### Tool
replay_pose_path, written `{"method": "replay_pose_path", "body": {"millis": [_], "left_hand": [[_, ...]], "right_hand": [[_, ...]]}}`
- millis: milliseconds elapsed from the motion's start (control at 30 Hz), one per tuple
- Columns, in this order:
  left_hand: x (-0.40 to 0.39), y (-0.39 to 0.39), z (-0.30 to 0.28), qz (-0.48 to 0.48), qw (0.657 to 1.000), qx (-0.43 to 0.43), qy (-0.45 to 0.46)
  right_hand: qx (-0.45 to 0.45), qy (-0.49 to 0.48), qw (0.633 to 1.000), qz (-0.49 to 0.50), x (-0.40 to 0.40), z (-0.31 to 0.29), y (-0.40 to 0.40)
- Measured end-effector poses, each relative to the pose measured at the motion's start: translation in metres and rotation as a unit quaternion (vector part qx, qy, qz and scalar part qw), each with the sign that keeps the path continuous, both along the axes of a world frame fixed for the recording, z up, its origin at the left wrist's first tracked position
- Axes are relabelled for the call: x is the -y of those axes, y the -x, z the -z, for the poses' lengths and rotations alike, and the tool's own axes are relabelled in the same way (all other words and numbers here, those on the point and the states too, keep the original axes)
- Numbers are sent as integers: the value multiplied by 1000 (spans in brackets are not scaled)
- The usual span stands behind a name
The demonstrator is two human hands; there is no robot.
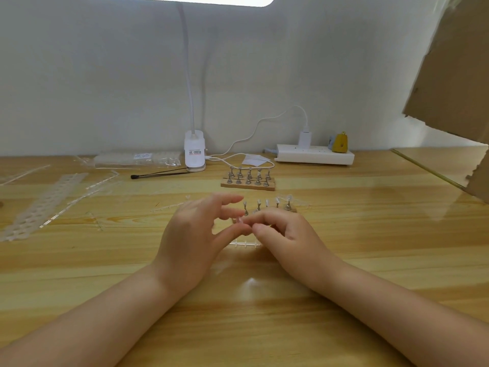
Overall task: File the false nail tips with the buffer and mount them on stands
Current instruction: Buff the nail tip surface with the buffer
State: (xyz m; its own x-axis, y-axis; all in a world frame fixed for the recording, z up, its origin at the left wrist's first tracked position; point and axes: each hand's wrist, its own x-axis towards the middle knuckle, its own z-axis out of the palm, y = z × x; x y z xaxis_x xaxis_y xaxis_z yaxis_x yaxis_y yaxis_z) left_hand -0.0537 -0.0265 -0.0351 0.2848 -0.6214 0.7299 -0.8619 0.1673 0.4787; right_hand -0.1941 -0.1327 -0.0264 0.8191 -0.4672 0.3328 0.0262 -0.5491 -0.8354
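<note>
- Toward the table's left edge I see the emptied clear strips; many tips look already snapped off.
- My left hand works mid-table; its grip pinches a clear nail tip between thumb and a finger, the other fingers spread.
- My right hand meets it, grip curled and pinching the same tip, I judge.
- Just behind, a near row of stands carries tips, so mounting is under way.
- Toward the back edge, the wooden rack of stands looks bare: that much is left.
- I cannot pick out a buffer.
</note>
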Motion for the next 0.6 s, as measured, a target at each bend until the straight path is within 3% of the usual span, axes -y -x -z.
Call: {"method": "replay_pose_path", "body": {"millis": [333, 600], "left_hand": [[3, 1, 0, -20, 978, 197, 59], [4, -1, 3, -43, 976, 211, 39]], "right_hand": [[32, -148, 988, 28, 4, 2, -4], [-5, -148, 988, 41, 7, 3, -6]]}}
